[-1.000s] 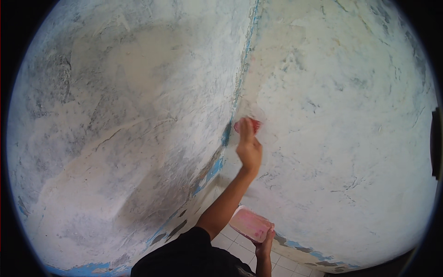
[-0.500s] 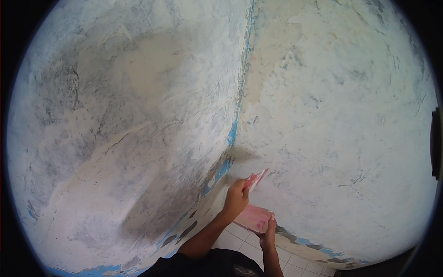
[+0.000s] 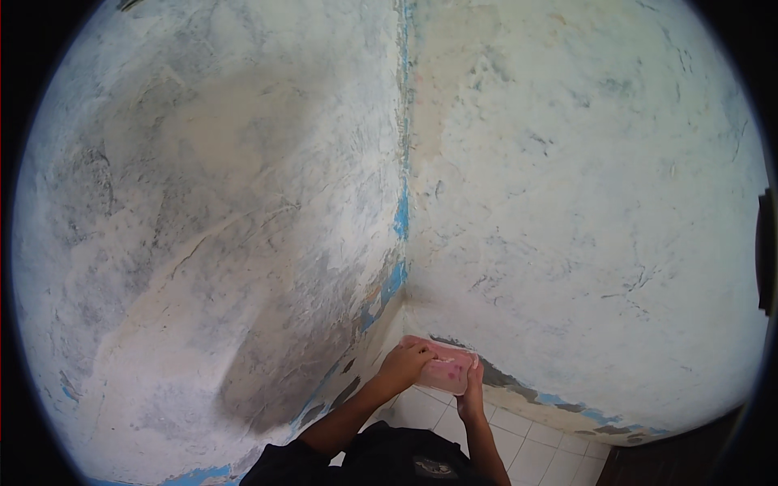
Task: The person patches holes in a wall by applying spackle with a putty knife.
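Note:
Low in the middle, in front of the wall corner, my right hand (image 3: 471,394) grips the right end of a flat pink rectangular board (image 3: 450,375) with pale smears and darker pink spots. My left hand (image 3: 403,366) is closed over the board's left part, around a red putty scraper. That scraper is now hard to make out against the pink of the board. Behind the board, the right wall (image 3: 559,219) carries whitish filler with dark scuffs.
The left wall (image 3: 243,202) is patchy white and grey, with a crack. Blue paint (image 3: 401,215) shows along the corner. White floor tiles (image 3: 506,433) lie below. A dark brown panel (image 3: 664,462) stands at lower right.
My left hand has come down from the right wall with the scraper, onto the pink board. The board has risen slightly, and the view has shifted right.

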A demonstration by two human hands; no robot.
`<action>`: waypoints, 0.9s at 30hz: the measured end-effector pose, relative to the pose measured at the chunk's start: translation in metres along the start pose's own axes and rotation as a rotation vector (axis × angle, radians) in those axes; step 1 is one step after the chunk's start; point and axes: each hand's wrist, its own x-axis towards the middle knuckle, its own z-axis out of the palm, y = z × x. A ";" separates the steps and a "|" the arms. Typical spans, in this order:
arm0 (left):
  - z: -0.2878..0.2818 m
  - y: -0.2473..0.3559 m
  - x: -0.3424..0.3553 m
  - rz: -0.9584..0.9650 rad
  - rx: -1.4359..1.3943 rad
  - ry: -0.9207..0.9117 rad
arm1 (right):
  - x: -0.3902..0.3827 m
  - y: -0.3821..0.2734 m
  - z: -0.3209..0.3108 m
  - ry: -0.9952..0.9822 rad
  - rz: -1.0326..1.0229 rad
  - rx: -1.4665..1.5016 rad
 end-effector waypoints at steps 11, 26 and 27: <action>0.007 0.020 0.011 0.041 -0.108 -0.107 | 0.023 -0.003 0.002 -0.059 -0.059 -0.110; -0.045 0.002 0.010 -0.116 -0.025 -0.179 | 0.026 -0.017 0.023 -0.108 -0.075 -0.041; -0.042 0.002 0.009 -0.093 -0.050 -0.216 | 0.028 -0.018 0.021 -0.107 -0.082 -0.042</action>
